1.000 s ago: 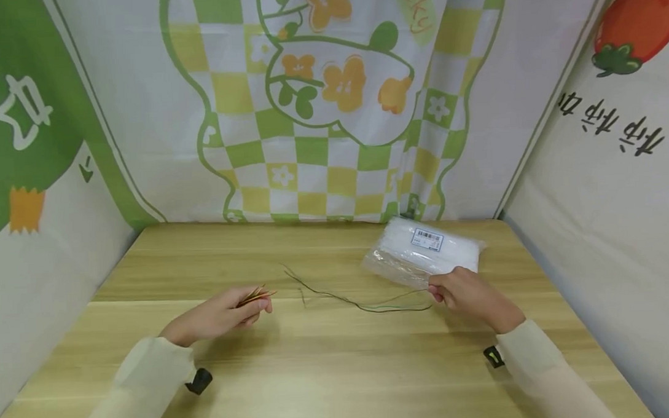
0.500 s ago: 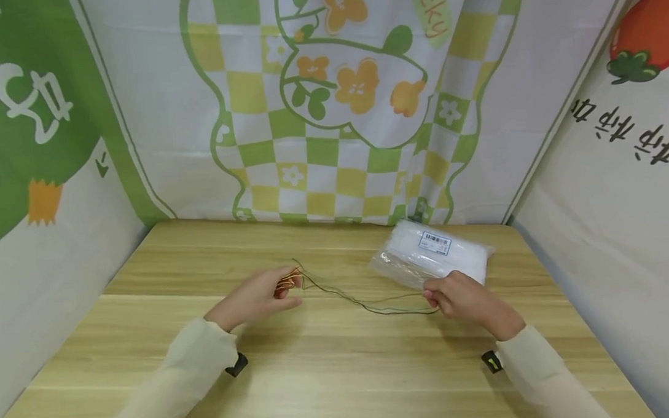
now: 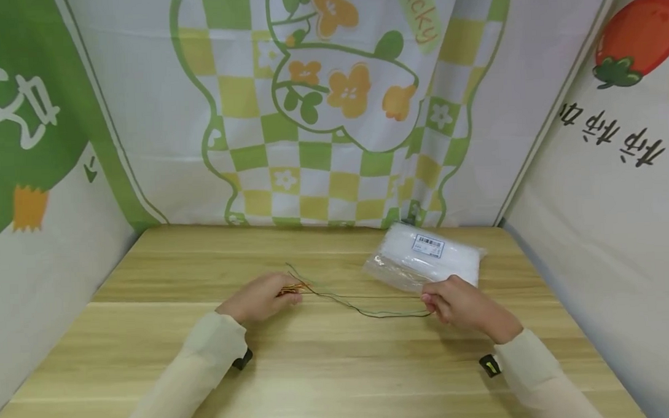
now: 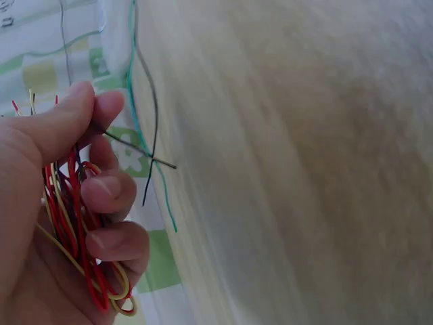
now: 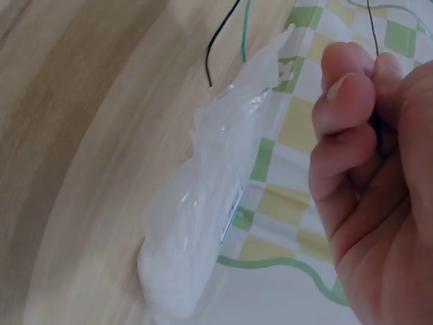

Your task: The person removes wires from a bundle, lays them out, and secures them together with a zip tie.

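My left hand (image 3: 260,298) holds a looped bundle of red, yellow and dark wires (image 4: 88,257) in its curled fingers. Between its thumb and index finger it pinches a thin dark wire (image 4: 125,142), whose short end sticks out. That wire runs nearly straight across to my right hand (image 3: 462,306), which pinches it between thumb and fingertips. Below this span lie a black wire (image 4: 155,101) and a green wire (image 4: 131,74), side by side on the table. Their far ends show loose in the right wrist view, apart from the right hand.
A clear plastic bag with white contents and a label (image 3: 427,255) lies behind the right hand. The wooden table (image 3: 340,381) ends at a patterned curtain (image 3: 323,191) at the back, with printed cloth walls on both sides.
My left hand has moved right to the near ends of the loose wires and now pinches one. That wire is lifted and drawn straighter between the hands. The right hand stays about where it was.
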{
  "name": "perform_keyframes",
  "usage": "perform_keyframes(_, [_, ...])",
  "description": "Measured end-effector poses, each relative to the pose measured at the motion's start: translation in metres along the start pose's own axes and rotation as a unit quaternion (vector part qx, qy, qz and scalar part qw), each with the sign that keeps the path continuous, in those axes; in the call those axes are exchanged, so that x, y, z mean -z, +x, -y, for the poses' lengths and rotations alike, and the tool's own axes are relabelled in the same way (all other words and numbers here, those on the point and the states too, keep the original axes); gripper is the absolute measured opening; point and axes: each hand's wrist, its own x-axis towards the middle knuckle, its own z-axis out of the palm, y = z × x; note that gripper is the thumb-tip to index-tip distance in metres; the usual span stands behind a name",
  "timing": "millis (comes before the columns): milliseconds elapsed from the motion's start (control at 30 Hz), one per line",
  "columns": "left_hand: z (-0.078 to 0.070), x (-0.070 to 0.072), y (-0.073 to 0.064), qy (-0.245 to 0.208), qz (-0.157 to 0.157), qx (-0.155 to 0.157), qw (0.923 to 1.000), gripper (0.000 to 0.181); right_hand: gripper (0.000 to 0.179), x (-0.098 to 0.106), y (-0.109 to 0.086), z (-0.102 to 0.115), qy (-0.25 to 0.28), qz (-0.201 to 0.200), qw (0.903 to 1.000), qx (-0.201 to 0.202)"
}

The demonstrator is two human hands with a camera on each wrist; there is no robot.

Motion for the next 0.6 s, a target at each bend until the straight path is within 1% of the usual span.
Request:
perform_keyframes(100, [0.002,0.004,-0.004,-0.020,0.006,-0.021,0.9996,0.022,0.032,-0.003,-0.002,-0.004,0.019,0.021,0.9989,-0.038])
perform_keyframes(200, [0.004,0.008,-0.004,-0.021,0.012,-0.049,0.9985,0.027,0.032,-0.003,-0.003,-0.007,0.026,0.034,0.9975,-0.057])
perform_keyframes(333, [0.007,0.011,-0.007,-0.006,0.017,-0.047,0.9987,0.032,0.034,-0.004,-0.006,-0.013,0.020,0.026,0.9975,-0.063])
perform_keyframes(400, [0.008,0.010,-0.009,0.016,0.010,-0.048,0.9987,0.029,0.035,-0.004,-0.009,-0.017,0.009,0.028,0.9974,-0.066])
perform_keyframes(467, [0.008,0.009,-0.009,0.042,-0.005,-0.052,0.9978,0.023,0.036,-0.005,-0.011,-0.020,-0.004,0.030,0.9974,-0.066])
perform_keyframes(500, [0.007,0.009,-0.009,0.058,-0.014,-0.052,0.9968,0.023,0.037,-0.005,-0.011,-0.021,-0.009,0.033,0.9973,-0.065])
perform_keyframes(600, [0.003,0.010,-0.007,0.113,-0.046,-0.052,0.9912,0.016,0.037,-0.004,-0.012,-0.020,-0.033,0.037,0.9976,-0.049])
